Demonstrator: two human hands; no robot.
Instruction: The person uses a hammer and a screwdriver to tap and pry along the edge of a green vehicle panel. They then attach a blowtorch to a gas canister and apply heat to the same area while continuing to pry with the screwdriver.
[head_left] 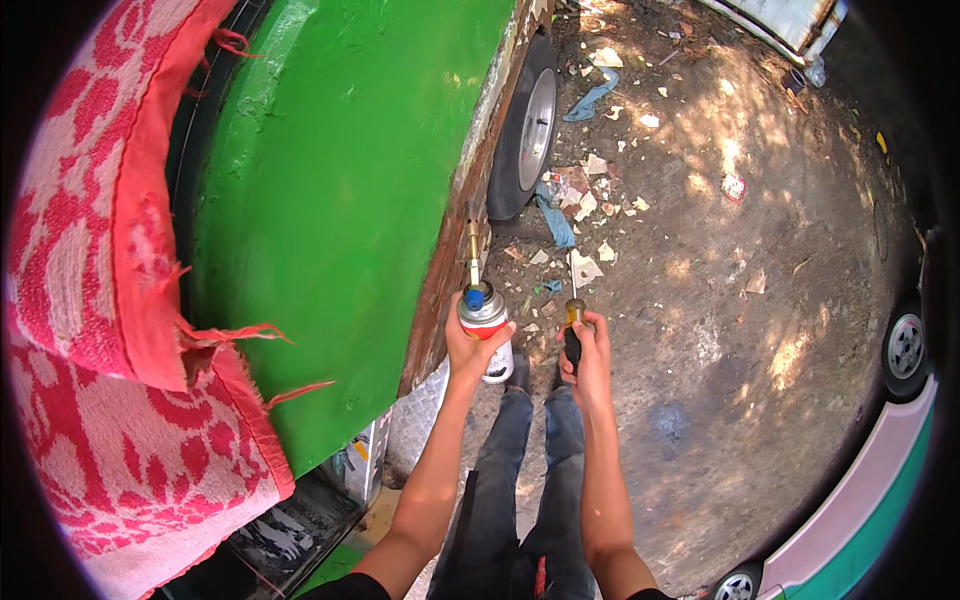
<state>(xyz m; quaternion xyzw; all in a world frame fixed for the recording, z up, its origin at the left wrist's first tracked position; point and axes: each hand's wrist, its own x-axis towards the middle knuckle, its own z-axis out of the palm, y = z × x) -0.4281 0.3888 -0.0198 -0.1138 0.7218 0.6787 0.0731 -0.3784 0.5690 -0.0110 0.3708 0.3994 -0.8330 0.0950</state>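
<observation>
My left hand (468, 350) wraps a white-and-red torch can (486, 335), brass nozzle up, beside the green panel (340, 180). My right hand (588, 360) fists a screwdriver (573, 335) just right. A wheel (525, 130) stands beyond; red towel (100, 300) hangs left.

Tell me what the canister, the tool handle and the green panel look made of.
Canister in the left hand: likely thin metal, glossy printed wrap, brass-coloured nozzle tube on top. Tool handle in the right hand: black grip with translucent amber end, probably plastic. Green panel: looks like painted sheet metal, glossy, uneven coat; brown, rust-like lower edge supports metal.
</observation>
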